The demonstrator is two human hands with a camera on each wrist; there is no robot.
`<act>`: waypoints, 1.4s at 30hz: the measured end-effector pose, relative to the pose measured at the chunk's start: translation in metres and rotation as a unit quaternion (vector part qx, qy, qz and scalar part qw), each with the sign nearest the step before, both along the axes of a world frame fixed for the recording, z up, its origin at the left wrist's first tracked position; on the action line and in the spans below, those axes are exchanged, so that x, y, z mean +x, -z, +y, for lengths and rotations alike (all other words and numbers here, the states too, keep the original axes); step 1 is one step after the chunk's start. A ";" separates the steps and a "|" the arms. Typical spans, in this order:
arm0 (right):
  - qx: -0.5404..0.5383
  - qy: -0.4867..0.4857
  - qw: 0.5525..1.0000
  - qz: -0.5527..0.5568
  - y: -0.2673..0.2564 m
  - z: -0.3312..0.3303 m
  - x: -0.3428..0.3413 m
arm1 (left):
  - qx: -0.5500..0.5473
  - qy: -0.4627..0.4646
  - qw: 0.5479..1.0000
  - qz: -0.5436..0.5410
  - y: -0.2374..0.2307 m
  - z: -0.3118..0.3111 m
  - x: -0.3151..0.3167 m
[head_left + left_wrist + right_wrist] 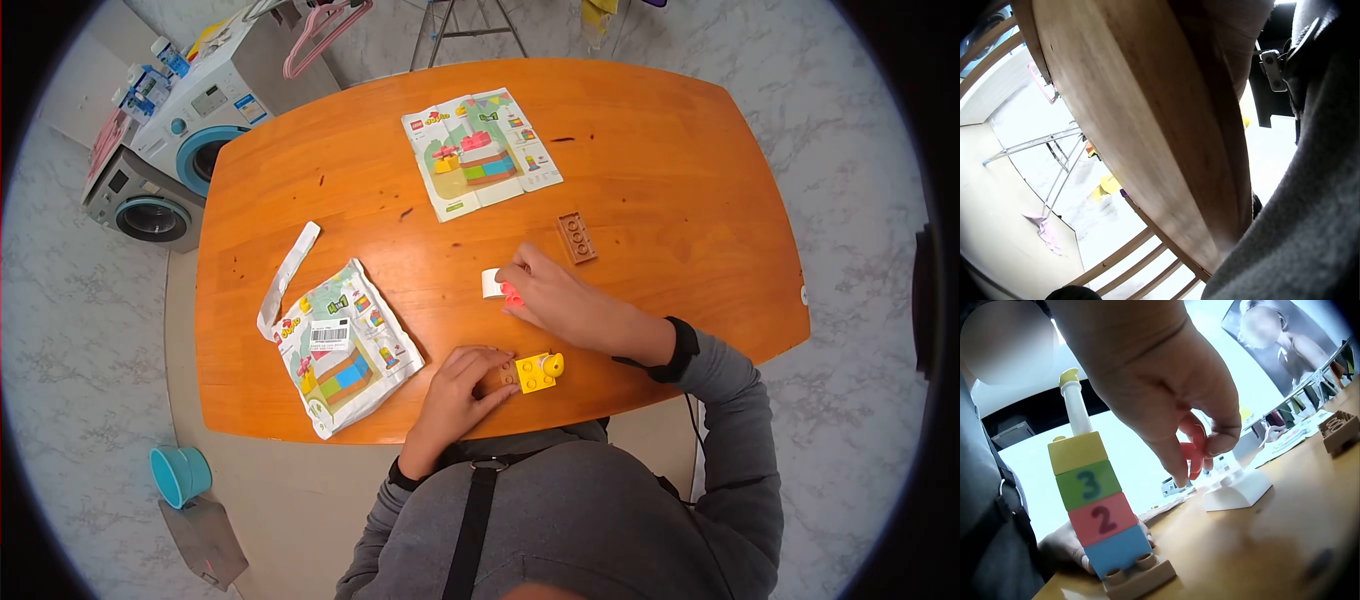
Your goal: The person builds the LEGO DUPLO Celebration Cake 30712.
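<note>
A tower of bricks stands by the table's near edge, its yellow brick (538, 374) seen from above. In the right wrist view a brown base (1141, 579) carries blue (1117, 550), pink "2" (1104, 517), green "3" (1089, 484) and yellow bricks, topped by a white tube (1076, 407) with a yellow piece. My left hand (458, 392) grips the tower low down, its fingers partly hidden. My right hand (560, 300) pinches a pink piece (1194, 453) just above a white sloped piece (1238, 490); whether they touch is unclear.
A brown brick (576, 238) lies beyond my right hand. An instruction sheet (480, 155) is at the table's far side, and an opened printed bag (345, 350) with a torn strip (288, 280) lies at the left.
</note>
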State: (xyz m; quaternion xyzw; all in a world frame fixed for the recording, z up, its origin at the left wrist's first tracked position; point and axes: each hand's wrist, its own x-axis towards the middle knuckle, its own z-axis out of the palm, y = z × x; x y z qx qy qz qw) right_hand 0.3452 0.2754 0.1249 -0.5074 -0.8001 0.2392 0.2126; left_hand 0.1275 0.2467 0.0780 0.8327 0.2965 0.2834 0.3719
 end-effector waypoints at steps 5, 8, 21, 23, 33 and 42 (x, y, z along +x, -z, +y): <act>0.041 -0.023 0.998 -0.037 0.002 0.007 -0.006 | 0.004 0.002 1.000 0.001 0.000 0.000 0.000; 0.062 -0.026 0.997 -0.043 0.001 0.011 -0.010 | 0.001 0.002 1.000 0.003 0.001 0.000 0.000; 0.105 0.029 0.991 -0.083 0.002 0.013 -0.012 | 0.003 0.001 1.000 -0.003 0.001 0.000 -0.001; 0.130 0.035 0.987 -0.088 0.007 0.012 -0.013 | 0.003 0.002 1.000 -0.003 0.000 0.000 -0.001; 0.202 0.000 0.963 -0.179 0.037 0.007 -0.014 | -0.005 -0.004 1.000 -0.006 0.003 -0.001 0.000; 0.183 -0.025 0.978 -0.096 0.038 0.007 -0.015 | -0.007 -0.005 1.000 -0.006 0.002 -0.001 0.000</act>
